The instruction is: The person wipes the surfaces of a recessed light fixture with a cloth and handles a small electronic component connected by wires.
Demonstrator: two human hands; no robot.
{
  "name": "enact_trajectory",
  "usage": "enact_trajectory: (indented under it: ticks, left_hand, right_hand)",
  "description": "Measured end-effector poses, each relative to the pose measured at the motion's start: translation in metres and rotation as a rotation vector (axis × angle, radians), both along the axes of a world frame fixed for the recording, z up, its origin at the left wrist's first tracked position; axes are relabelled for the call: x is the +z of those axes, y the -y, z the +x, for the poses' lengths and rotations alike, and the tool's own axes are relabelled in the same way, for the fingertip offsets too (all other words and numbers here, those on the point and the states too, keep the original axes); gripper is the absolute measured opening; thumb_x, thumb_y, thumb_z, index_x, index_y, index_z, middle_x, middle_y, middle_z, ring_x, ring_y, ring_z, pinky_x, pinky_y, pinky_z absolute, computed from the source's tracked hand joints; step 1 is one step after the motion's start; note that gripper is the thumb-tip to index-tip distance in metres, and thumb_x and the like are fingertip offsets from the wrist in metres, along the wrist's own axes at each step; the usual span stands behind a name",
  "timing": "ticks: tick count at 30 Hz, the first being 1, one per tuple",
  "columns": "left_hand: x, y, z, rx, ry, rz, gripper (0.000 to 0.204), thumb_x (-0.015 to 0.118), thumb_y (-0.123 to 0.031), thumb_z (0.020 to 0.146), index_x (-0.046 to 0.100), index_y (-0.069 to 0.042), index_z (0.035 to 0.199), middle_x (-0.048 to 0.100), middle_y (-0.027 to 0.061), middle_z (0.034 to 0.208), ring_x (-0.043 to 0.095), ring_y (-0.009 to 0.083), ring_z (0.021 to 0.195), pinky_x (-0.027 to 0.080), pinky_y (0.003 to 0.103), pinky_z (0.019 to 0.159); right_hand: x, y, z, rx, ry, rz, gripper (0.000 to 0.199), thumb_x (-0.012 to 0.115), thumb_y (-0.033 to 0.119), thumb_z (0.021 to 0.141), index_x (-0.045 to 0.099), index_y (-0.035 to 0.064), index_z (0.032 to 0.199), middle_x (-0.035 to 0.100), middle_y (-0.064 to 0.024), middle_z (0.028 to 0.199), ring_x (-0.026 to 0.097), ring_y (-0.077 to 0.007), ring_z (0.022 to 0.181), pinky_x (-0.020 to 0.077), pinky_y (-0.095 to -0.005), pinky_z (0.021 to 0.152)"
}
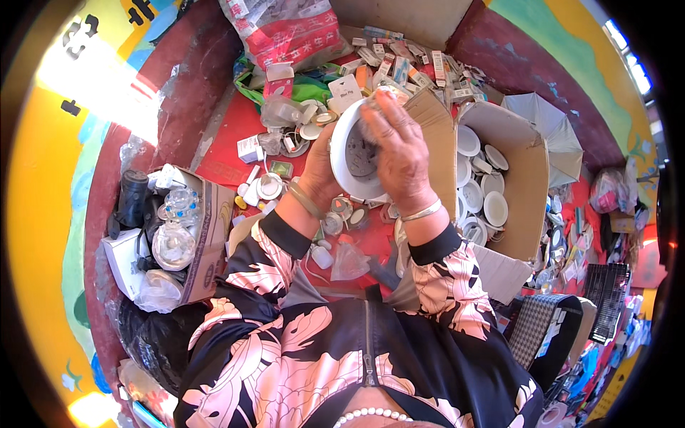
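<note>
Walls in a yellow, green and maroon mural [39, 185] wrap the corner, red sheeting [222, 165] on the floor under a lot of clutter. White round fitting [362, 160] sits just above frame centre, raised over the sheet, tilted, grey recessed face toward the right. Left hand [322, 165] is closed around its left side; fingers mostly hidden behind the rim, so exact grip can't be told. Right hand [403, 151] lies over the open face, fingers together and only slightly bent; a greyish soft patch shows under the fingertips, can't tell if it's a cloth or how firmly it's held. Handling: looks light and stiff, rim probably smooth plastic or painted metal, so a bit slippery; face could scratch or crack if pressed hard. Best hold is the outer rim, opposite sides, clear of the recess. Right of frame: open cardboard box [529, 203] with white discs [495, 208]. Left: second carton [208, 242] with clear plastic pieces [173, 246]. Top centre: heap of small packets [407, 70] beside a red-and-white sack [296, 34].
</note>
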State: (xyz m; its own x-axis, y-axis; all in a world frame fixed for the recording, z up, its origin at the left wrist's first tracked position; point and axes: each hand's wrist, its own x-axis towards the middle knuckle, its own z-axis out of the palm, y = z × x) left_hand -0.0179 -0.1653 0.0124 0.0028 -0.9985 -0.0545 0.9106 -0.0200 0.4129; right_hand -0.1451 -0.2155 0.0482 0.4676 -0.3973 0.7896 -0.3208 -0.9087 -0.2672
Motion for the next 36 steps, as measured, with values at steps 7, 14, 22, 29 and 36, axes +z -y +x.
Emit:
enact_trajectory:
  ticks: [7, 14, 22, 29, 36]
  left_hand:
    - [-0.008, 0.0, 0.02, 0.071, -0.056, -0.056, 0.049, 0.054, -0.039, 0.084, 0.054, -0.002, 0.116, 0.06, 0.0146, 0.113, 0.061, 0.0274, 0.1, 0.05, 0.04, 0.087]
    - [-0.009, -0.005, 0.023, 0.114, -0.121, -0.137, 0.059, 0.05, -0.047, 0.086, 0.046, -0.006, 0.128, 0.053, 0.0156, 0.125, 0.054, 0.0293, 0.112, 0.043, 0.045, 0.096]
    - [0.004, -0.003, 0.01, 0.102, 0.009, -0.051, 0.047, 0.054, -0.039, 0.086, 0.054, -0.003, 0.117, 0.06, 0.0106, 0.11, 0.06, 0.0235, 0.098, 0.048, 0.036, 0.088]
    - [-0.004, -0.006, 0.026, 0.123, 0.002, -0.088, 0.041, 0.053, -0.033, 0.086, 0.057, 0.001, 0.108, 0.063, 0.0141, 0.102, 0.062, 0.0249, 0.091, 0.051, 0.036, 0.082]
    - [0.006, -0.003, 0.018, 0.059, -0.021, 0.004, 0.046, 0.049, -0.036, 0.086, 0.056, 0.001, 0.113, 0.062, 0.0149, 0.106, 0.062, 0.0269, 0.094, 0.05, 0.039, 0.084]
  right_hand:
    - [-0.017, 0.04, -0.031, -0.347, 0.055, 0.401, 0.032, 0.057, -0.002, 0.078, 0.06, 0.0061, 0.109, 0.061, -0.0147, 0.109, 0.06, -0.0273, 0.093, 0.047, -0.0371, 0.082]
    - [0.017, 0.016, -0.018, -0.107, 0.418, 0.311, 0.034, 0.072, 0.007, 0.072, 0.06, 0.0066, 0.104, 0.059, -0.0106, 0.099, 0.057, -0.0217, 0.092, 0.0472, -0.0314, 0.077]
    - [0.007, -0.02, 0.033, -0.064, 0.29, 0.434, 0.028, 0.065, 0.001, 0.073, 0.057, 0.0038, 0.1, 0.057, -0.0145, 0.098, 0.057, -0.0325, 0.092, 0.0463, -0.0366, 0.081]
    - [0.016, -0.014, 0.02, 0.448, -0.097, 0.72, 0.024, 0.054, -0.006, 0.066, 0.061, 0.0035, 0.086, 0.06, -0.0109, 0.088, 0.058, -0.0303, 0.088, 0.0465, -0.0347, 0.076]
    - [0.039, 0.009, -0.029, 0.319, -0.331, 0.301, 0.026, 0.052, -0.009, 0.06, 0.065, 0.0036, 0.078, 0.061, -0.0103, 0.085, 0.056, -0.0303, 0.082, 0.046, -0.0382, 0.072]
